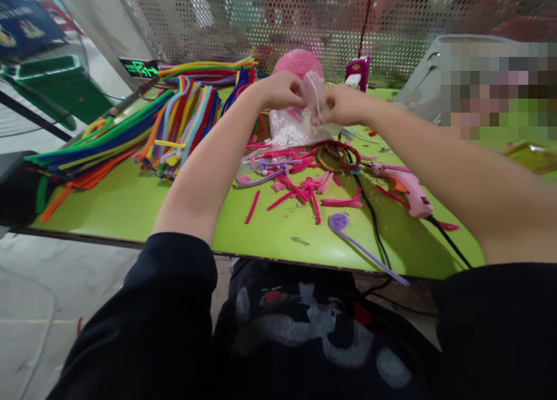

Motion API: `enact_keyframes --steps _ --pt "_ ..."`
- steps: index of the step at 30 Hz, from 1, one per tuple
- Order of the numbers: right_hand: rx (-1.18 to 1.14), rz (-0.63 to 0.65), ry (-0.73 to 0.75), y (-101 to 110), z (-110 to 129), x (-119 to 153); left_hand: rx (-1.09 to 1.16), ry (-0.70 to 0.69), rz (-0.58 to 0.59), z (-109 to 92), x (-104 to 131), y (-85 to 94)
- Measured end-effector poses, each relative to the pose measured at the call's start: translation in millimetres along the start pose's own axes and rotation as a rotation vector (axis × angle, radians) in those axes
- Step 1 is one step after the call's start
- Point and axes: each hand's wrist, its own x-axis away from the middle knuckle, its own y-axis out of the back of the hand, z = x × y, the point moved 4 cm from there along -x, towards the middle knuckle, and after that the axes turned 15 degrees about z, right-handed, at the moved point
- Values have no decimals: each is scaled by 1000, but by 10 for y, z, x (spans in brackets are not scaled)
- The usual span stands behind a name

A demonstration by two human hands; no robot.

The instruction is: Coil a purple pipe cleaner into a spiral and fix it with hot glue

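A clear plastic bag (289, 130) is pulled up between my two hands over the far middle of the table. My left hand (282, 91) is closed on the bag's upper left edge. On the other side of its mouth, my right hand (343, 105) pinches the bag. Small pale bits seem to lie inside, too small to name. Behind the bag stands a round pink object (299, 63), partly hidden by it. Nearer me lie cut pink pipe cleaner pieces (300, 185) and a purple pipe cleaner (339, 221) coiled at one end.
Bundles of coloured pipe cleaners (183, 115) lie at the left of the green table (270, 237). A pink glue gun (409, 191) with a black cord rests under my right forearm. A purple box (357, 72) stands at the back, before a perforated metal panel (243, 22).
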Motion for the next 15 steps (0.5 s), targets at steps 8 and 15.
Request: enact_keyframes --steps 8,15 --pt "-160 -384 95 106 204 1326 -232 19 -140 -744 486 116" --pt "-373 90 295 -768 364 2010 -102 -428 396 -1355 1406 -795"
